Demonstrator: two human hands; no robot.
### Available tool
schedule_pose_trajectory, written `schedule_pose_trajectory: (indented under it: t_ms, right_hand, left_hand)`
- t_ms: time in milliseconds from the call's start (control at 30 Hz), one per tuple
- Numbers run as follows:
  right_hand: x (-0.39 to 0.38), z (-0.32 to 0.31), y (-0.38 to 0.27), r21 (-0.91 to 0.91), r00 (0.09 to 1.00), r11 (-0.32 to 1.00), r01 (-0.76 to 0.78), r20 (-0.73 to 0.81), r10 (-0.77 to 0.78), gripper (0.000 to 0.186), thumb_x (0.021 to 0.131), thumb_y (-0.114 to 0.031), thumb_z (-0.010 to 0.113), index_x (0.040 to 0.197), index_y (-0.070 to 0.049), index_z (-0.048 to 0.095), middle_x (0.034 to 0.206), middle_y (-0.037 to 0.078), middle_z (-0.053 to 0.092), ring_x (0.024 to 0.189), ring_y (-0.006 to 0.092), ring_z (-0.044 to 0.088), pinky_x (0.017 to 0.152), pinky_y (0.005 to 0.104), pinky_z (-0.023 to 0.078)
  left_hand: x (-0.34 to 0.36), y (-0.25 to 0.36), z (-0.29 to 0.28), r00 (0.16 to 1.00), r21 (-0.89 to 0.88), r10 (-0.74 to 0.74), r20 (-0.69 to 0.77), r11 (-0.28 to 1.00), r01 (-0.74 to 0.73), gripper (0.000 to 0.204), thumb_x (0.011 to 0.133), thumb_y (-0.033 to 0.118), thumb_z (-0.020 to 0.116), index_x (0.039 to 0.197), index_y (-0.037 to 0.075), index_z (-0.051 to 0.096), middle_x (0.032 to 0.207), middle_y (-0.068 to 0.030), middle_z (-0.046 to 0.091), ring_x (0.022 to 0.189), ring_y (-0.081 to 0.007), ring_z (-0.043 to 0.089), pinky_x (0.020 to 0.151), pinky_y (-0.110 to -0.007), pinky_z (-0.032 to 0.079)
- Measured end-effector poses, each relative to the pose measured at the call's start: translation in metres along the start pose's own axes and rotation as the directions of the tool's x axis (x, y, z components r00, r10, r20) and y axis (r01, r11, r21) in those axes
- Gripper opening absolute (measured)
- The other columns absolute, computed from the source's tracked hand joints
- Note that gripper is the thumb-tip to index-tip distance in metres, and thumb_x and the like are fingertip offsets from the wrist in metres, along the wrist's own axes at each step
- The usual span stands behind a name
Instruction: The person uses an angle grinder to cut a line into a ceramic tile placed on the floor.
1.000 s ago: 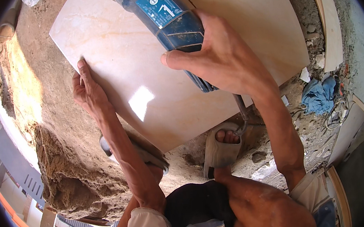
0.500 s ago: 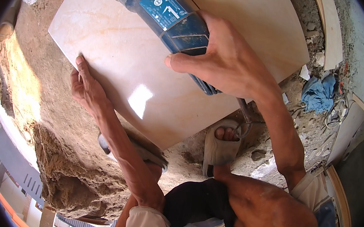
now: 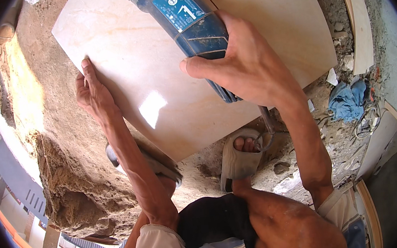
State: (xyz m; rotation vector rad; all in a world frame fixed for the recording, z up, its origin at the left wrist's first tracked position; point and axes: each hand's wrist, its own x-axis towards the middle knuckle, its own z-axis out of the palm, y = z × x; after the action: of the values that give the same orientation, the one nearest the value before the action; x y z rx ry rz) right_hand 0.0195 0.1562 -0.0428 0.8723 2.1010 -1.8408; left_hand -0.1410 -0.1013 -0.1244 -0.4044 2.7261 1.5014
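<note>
A large glossy cream tile [image 3: 119,50] with faint orange veining lies in front of me, its near corner between my feet. My right hand [image 3: 250,64] is wrapped round the body of a dusty blue angle grinder [image 3: 193,24], thumb on the near side. The grinder lies over the tile, its head end running toward the top edge, where the disc cannot be seen. A thin dark line runs on the tile just right of the tool. At the tile's left edge, my left hand [image 3: 92,89] pinches it, thumb on top and fingers below.
The grinder's cord [image 3: 267,119] drops past my sandalled right foot [image 3: 242,153]. Rubble and a crumpled blue cloth [image 3: 347,100] lie to the right, near a tile strip [image 3: 360,27] by the wall. A rough broken earth edge [image 3: 74,198] falls away at the lower left.
</note>
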Motion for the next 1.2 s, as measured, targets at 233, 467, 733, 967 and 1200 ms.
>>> schedule_pose_trajectory:
  t_ms: [233,467,733,967,1200]
  right_hand:
    - [-0.005,-0.001,0.005,-0.011,0.998,0.998,-0.056,0.036,0.056,0.053,0.087,-0.032,0.093,0.12,0.002,0.07,0.092,0.009,0.074,0.076,0.0162,0.069,0.069,0.0346,0.059]
    - [-0.007,-0.002,0.007,-0.018,0.998,0.999,-0.041,0.041,0.042,0.052,0.087,-0.031,0.093,0.119,0.002,0.069,0.092,0.008,0.073,0.076,0.0159,0.069,0.068,0.0344,0.059]
    - [-0.007,0.0,0.008,0.02,1.0,1.0,0.009,0.027,-0.01,0.033,0.082,-0.03,0.081,0.086,0.001,0.068,0.064,0.013,0.069,0.055,0.0226,0.07,0.058,0.0406,0.058]
    - [-0.009,-0.002,0.009,-0.005,0.997,0.999,-0.046,0.055,0.046,0.044,0.086,-0.031,0.089,0.108,0.002,0.069,0.081,0.01,0.072,0.065,0.0181,0.069,0.062,0.0363,0.058]
    - [-0.012,-0.003,0.012,-0.005,0.995,0.998,-0.07,0.076,0.07,0.051,0.088,-0.031,0.094,0.118,0.002,0.069,0.089,0.009,0.074,0.071,0.0158,0.069,0.064,0.0342,0.058]
  left_hand:
    - [0.002,-0.002,0.0,1.0,-0.012,0.0,0.011,1.0,0.0,0.047,0.107,0.047,0.08,0.116,0.001,0.078,0.095,-0.0102,0.083,0.075,-0.0154,0.077,0.064,-0.03,0.064]
    - [0.006,-0.01,-0.001,1.0,0.006,0.007,0.007,1.0,-0.007,0.052,0.104,0.058,0.079,0.117,0.008,0.084,0.097,-0.0062,0.084,0.082,-0.014,0.075,0.068,-0.034,0.063]
    - [0.003,-0.005,-0.001,1.0,-0.021,0.015,0.015,1.0,-0.015,0.047,0.107,0.045,0.08,0.117,-0.001,0.078,0.096,-0.0108,0.084,0.076,-0.0164,0.078,0.065,-0.031,0.065]
    - [0.005,-0.009,-0.001,1.0,-0.03,0.025,0.012,0.999,-0.024,0.048,0.107,0.046,0.081,0.119,0.0,0.078,0.098,-0.0105,0.084,0.079,-0.0164,0.078,0.066,-0.031,0.065]
    - [0.004,-0.005,-0.001,1.0,-0.005,0.003,0.014,1.0,-0.002,0.048,0.106,0.047,0.081,0.118,0.0,0.078,0.096,-0.0106,0.083,0.077,-0.0168,0.078,0.066,-0.031,0.065]
